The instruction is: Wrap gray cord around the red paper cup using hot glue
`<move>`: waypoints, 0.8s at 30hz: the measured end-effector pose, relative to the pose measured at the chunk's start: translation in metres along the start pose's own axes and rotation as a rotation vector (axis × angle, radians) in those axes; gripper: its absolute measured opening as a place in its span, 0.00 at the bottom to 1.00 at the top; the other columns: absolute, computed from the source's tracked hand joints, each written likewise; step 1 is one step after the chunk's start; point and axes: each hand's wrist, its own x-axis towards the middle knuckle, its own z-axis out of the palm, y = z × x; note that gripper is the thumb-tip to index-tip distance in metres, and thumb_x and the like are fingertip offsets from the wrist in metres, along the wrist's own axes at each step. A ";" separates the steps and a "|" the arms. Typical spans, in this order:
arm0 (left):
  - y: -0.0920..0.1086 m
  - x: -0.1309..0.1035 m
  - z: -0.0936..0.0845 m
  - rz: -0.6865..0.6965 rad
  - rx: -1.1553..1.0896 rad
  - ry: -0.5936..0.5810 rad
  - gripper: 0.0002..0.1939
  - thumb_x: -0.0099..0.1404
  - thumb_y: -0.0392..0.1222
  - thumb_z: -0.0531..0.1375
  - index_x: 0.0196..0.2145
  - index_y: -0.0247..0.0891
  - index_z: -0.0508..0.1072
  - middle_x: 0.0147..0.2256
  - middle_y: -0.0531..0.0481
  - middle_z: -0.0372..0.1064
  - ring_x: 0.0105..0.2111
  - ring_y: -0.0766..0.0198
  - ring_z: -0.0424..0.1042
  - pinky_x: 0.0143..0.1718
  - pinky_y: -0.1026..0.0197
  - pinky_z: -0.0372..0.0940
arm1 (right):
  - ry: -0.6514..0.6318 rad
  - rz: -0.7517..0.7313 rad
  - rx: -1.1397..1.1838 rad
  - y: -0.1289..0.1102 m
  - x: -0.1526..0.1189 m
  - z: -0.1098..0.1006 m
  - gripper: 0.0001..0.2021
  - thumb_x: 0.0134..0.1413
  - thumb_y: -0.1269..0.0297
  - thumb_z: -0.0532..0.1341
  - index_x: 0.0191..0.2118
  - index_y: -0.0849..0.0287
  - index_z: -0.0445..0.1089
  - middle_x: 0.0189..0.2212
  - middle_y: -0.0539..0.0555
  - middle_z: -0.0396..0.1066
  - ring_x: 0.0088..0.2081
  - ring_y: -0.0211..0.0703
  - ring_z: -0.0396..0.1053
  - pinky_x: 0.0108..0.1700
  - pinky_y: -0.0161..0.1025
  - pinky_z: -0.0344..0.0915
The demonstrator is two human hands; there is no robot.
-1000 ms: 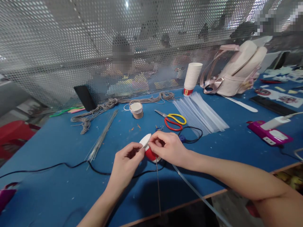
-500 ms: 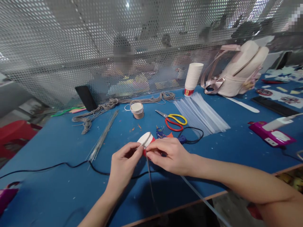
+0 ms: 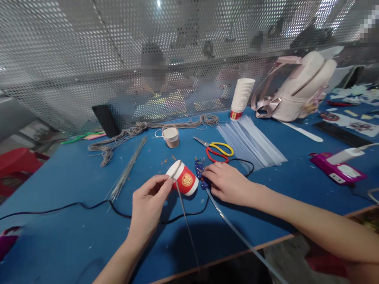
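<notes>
My left hand [image 3: 152, 199] pinches a red and white paper cup [image 3: 186, 180] by its rim, with the cup tilted on its side above the blue table. A grey cord [image 3: 186, 221] runs across the cup's white end, passes under my left fingertips and hangs down toward the table's front edge. My right hand [image 3: 227, 181] has its fingers curled over a blue hot glue gun [image 3: 199, 165] lying on the table. A long clear glue stick [image 3: 233, 228] sticks out of the gun's back toward me.
Scissors [image 3: 217, 152] with red and yellow handles lie behind the glue gun. Clear glue sticks [image 3: 254, 144], stacked paper cups [image 3: 242, 96], a cord-wrapped cup [image 3: 171, 138], wires [image 3: 128, 169] and grey cord [image 3: 118, 140] stand around. A black cable [image 3: 89, 205] crosses the table.
My right hand has let go of the cord at the cup and moved right onto the glue gun. The cup, still in my left hand, now shows its red side.
</notes>
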 end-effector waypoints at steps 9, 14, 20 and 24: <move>-0.005 0.002 0.002 0.006 -0.025 -0.006 0.08 0.53 0.45 0.64 0.27 0.37 0.77 0.20 0.55 0.67 0.21 0.69 0.61 0.22 0.67 0.58 | 0.126 -0.066 0.050 0.017 0.011 0.021 0.18 0.48 0.76 0.57 0.47 0.68 0.67 0.39 0.65 0.71 0.42 0.53 0.67 0.44 0.49 0.64; -0.005 0.002 0.001 -0.030 -0.088 -0.035 0.10 0.55 0.47 0.63 0.27 0.36 0.77 0.21 0.53 0.68 0.22 0.68 0.64 0.23 0.66 0.61 | 0.402 -0.042 0.284 0.022 0.005 0.016 0.20 0.45 0.73 0.56 0.48 0.65 0.65 0.42 0.64 0.70 0.43 0.51 0.69 0.45 0.48 0.67; -0.004 0.002 0.002 -0.060 -0.210 -0.084 0.11 0.57 0.45 0.61 0.31 0.34 0.77 0.25 0.49 0.71 0.24 0.65 0.68 0.27 0.63 0.64 | 0.618 0.225 1.217 0.020 -0.004 -0.011 0.19 0.45 0.65 0.56 0.47 0.59 0.64 0.40 0.60 0.71 0.31 0.43 0.70 0.25 0.37 0.66; -0.001 0.001 0.003 -0.032 -0.100 -0.084 0.09 0.56 0.42 0.62 0.32 0.34 0.77 0.24 0.50 0.71 0.24 0.65 0.68 0.28 0.63 0.65 | 0.513 0.228 1.514 0.010 -0.009 -0.021 0.16 0.44 0.63 0.58 0.42 0.60 0.68 0.34 0.56 0.72 0.17 0.31 0.58 0.18 0.33 0.56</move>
